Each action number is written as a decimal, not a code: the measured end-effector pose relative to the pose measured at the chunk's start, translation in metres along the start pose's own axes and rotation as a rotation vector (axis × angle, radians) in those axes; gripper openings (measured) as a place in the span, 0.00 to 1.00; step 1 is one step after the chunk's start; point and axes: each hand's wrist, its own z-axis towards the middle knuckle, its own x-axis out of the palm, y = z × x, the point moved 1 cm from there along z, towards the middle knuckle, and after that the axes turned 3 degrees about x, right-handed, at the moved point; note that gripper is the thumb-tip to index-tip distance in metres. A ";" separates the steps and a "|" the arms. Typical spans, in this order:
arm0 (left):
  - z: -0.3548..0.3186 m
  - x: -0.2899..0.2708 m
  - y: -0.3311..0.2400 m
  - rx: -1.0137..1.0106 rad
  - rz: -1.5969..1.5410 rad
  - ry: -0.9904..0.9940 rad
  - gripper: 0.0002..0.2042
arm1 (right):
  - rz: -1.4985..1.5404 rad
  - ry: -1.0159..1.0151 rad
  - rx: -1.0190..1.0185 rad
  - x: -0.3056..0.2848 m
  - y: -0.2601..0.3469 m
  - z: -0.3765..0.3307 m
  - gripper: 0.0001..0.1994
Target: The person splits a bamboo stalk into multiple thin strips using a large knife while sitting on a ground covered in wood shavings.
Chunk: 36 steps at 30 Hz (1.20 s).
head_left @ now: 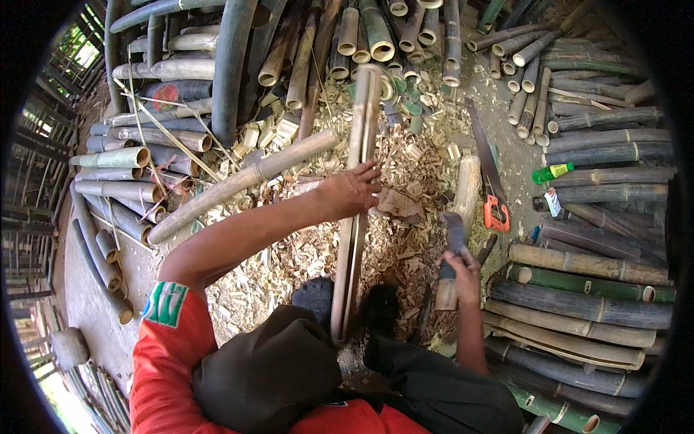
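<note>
Chips [289,249] carpet the floor [101,325]; my left grip [354,192] clasps bamboo [365,116] steady, my right grip [465,269] holds perhaps a blade [455,230].

The left hand [350,192] covers a middle section of the grooved bamboo pole [348,253], and the right hand [464,269] obscures part of the grey-bladed tool [455,233]. Toward the far edge of the floor [517,160], several bamboo poles [376,32] are cut off by the view's upper edge; the red shirt [165,376], by the lower edge. The print on the green bottle [553,173], toward the floor's right edge, is too small to read, and the small packet [553,202] beside it cannot be identified.
</note>
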 end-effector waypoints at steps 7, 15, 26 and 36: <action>0.002 0.022 -0.026 -0.054 0.032 0.137 0.20 | -0.052 0.116 -0.131 0.035 -0.031 -0.005 0.13; -0.071 0.067 -0.116 -0.992 -1.096 -0.327 0.33 | -0.114 0.190 -0.022 0.073 -0.036 -0.038 0.09; -0.058 0.084 -0.169 -0.976 -1.524 -0.309 0.25 | -0.196 0.394 0.015 0.086 -0.046 -0.061 0.22; -0.061 0.100 -0.174 -0.939 -1.477 -0.373 0.28 | 0.049 0.380 0.182 0.093 -0.052 -0.061 0.24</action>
